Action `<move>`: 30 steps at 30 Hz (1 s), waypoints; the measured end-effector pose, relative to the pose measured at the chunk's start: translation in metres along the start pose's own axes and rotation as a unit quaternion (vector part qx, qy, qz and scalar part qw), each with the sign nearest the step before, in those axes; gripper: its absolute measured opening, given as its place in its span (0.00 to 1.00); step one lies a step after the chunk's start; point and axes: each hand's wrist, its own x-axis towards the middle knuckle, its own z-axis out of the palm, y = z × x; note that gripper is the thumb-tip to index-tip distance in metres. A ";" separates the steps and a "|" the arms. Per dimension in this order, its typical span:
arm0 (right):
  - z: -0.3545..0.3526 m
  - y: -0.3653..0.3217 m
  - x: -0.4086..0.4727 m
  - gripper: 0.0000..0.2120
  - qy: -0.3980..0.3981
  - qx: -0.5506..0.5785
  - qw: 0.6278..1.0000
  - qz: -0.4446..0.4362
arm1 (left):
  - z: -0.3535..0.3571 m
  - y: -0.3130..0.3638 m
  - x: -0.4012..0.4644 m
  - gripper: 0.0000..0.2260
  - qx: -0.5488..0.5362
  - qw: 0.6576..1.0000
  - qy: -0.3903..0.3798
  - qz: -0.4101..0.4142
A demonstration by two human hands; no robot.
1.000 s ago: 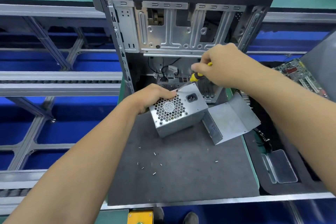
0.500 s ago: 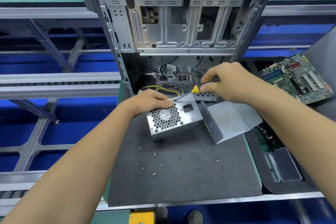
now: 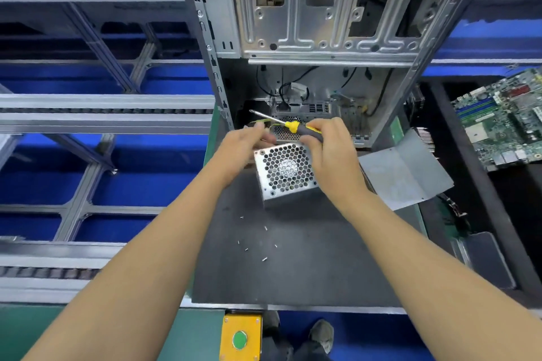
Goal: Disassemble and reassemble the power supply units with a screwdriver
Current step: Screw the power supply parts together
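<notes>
The right hand (image 3: pixel 331 152) grips a screwdriver (image 3: pixel 296 127) by its grey and yellow handle, fingers curled round it, with the bare shaft lying nearly level and pointing left toward the open computer case (image 3: pixel 322 23). The left hand (image 3: pixel 243 146) sits at the upper left corner of the power supply unit (image 3: pixel 286 173); its fingertips are blurred, so I cannot tell whether it holds the unit or only touches it. Both hands meet just above the unit's top edge, close together.

The power supply unit is a silver metal box with a honeycomb fan grille facing up toward the camera. It stands on a dark grey mat (image 3: pixel 293 258), right in front of the case opening, tilted slightly. Just to its right lies a bent grey metal cover (image 3: pixel 407 173), partly off the mat's edge. Several small screws (image 3: pixel 265 258) are scattered on the mat nearer the person, apart from one another.

The mat covers a green bench (image 3: pixel 209 138). To the right, in a dark recess, lies a green motherboard (image 3: pixel 504 123), and nearer, a clear plastic box (image 3: pixel 484 258). To the left run aluminium conveyor rails (image 3: pixel 102 111) over blue framing. At the bench's near edge is a yellow box with a green button (image 3: pixel 240 339), and beside it the person's shoes (image 3: pixel 322 334) show on the floor.
</notes>
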 end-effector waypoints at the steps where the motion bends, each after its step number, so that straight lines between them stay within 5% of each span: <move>1: 0.003 0.001 0.003 0.08 0.004 0.003 1.000 0.002 | -0.006 -0.010 -0.006 0.18 -0.038 0.998 0.038 -0.020; 4: 0.007 0.005 0.012 0.08 -0.006 0.002 1.000 0.007 | -0.025 -0.056 -0.031 0.10 0.116 0.989 0.083 -0.027; 6: 0.010 0.007 0.016 0.07 -0.006 0.002 1.000 0.008 | -0.032 -0.084 -0.049 0.03 0.237 0.970 0.037 -0.037; 9: 0.012 0.007 0.019 0.08 0.006 0.004 1.000 0.009 | -0.028 -0.110 -0.062 0.08 0.341 0.939 -0.039 0.004; 17: 0.012 0.007 0.019 0.09 0.021 -0.010 1.000 -0.015 | -0.024 -0.125 -0.066 0.05 0.349 0.928 0.006 0.130; 23: 0.014 0.010 0.018 0.09 0.024 -0.005 1.000 -0.014 | 0.004 -0.119 -0.069 0.08 0.401 0.866 -0.012 0.298; 30: 0.013 0.011 0.016 0.08 0.025 0.000 1.000 -0.014 | 0.017 -0.124 -0.069 0.01 0.437 0.831 -0.010 0.343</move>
